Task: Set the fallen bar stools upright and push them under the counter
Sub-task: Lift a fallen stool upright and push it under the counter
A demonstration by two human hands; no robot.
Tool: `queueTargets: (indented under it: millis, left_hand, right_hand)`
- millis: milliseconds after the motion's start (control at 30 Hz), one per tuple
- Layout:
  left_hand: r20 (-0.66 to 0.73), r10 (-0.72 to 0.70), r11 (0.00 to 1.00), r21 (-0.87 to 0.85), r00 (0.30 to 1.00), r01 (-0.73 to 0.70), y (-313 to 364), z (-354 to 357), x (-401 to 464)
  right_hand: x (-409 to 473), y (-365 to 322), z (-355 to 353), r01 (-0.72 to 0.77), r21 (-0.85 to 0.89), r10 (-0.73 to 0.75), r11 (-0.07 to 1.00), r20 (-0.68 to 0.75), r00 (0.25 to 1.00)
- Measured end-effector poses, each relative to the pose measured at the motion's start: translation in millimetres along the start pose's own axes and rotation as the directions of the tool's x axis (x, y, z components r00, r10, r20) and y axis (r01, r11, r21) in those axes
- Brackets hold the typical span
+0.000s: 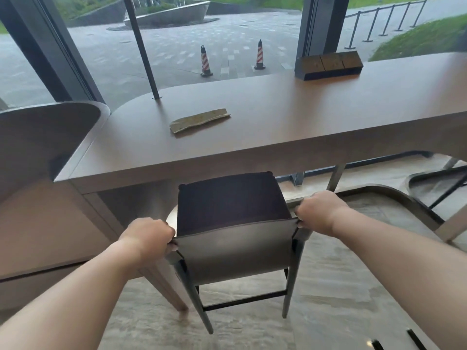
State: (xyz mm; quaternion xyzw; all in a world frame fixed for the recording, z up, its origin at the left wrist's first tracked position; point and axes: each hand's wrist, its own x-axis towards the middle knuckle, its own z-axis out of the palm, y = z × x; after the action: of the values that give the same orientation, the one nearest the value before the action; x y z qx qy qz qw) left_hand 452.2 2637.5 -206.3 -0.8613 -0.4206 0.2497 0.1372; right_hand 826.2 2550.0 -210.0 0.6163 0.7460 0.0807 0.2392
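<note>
A bar stool [232, 203] with a dark seat and a low grey backrest stands upright in front of me, its seat front tucked just under the edge of the brown counter [278, 137]. My left hand [149, 236] grips the left end of the backrest. My right hand [318, 210] grips the right end. The stool's four legs rest on the pale floor. At the far right another stool [434, 183] lies on the floor, only its dark frame and part of its seat showing.
On the counter lie a flat greenish slab [199, 120] and a wooden block [328, 64]; a thin dark pole [144, 51] rises from it. A curved chair back [43, 137] stands at left. A counter leg [161, 279] is close beside the stool's left legs.
</note>
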Motion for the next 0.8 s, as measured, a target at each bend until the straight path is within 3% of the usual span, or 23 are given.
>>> queueTargets:
  millis: [500, 800]
  left_hand:
    - [0.005, -0.012, 1.0, -0.028, 1.0, 0.013, -8.5, 20.5, 14.4]
    - [-0.07, -0.11, 0.959, -0.269, 0.991, 0.087, 0.2, 17.6, 11.3]
  right_hand:
    - [34.0, -4.2, 18.3, -0.024, -0.018, 0.024, 1.0, 0.01, 1.0]
    - [33.1, -18.3, 12.2, -0.163, 0.007, 0.162, 0.987, 0.042, 0.986]
